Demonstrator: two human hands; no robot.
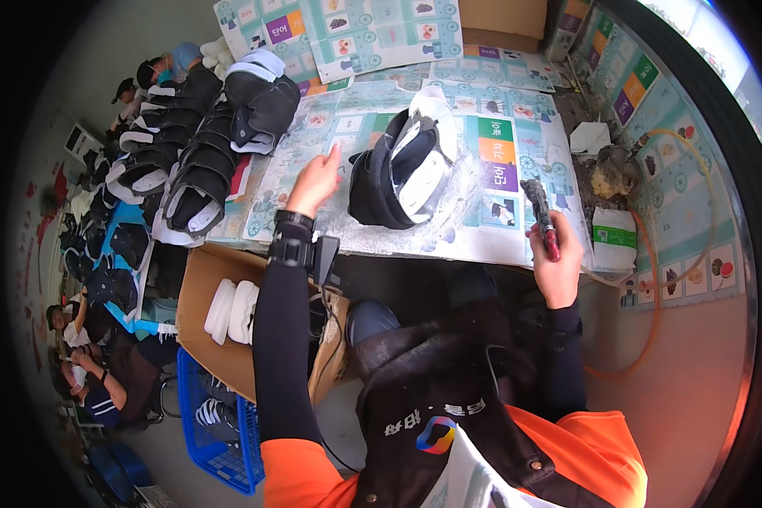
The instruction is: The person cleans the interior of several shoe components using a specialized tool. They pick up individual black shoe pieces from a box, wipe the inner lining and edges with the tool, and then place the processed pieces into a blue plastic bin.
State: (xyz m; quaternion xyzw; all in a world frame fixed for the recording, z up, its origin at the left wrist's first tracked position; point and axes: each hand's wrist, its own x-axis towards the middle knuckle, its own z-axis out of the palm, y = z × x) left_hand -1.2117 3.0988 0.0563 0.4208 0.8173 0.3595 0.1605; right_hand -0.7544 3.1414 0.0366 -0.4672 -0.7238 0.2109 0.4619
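Observation:
On the paper-covered table (305, 212) stands a black and white shoe upper (402, 169), its pale lining turned out at the top. My left hand (316, 182) hovers just left of it, not touching, with nothing in it and fingers partly stretched out. To the right of the upper, my right hand (559, 258) is closed round a slim tool with a dark crusted front and a red rear part (540, 212). Its front end points away from me; its exact kind is not clear. A dark strapped device (295, 241) sits on my left wrist.
Rows of black uppers (199, 157) stack along the table's left side. Below are a cardboard box (196, 326) with white pads and a blue basket (220, 432). A crusted lump (614, 173), hoses (652, 279) and a green-white packet (614, 237) lie right. People sit far left.

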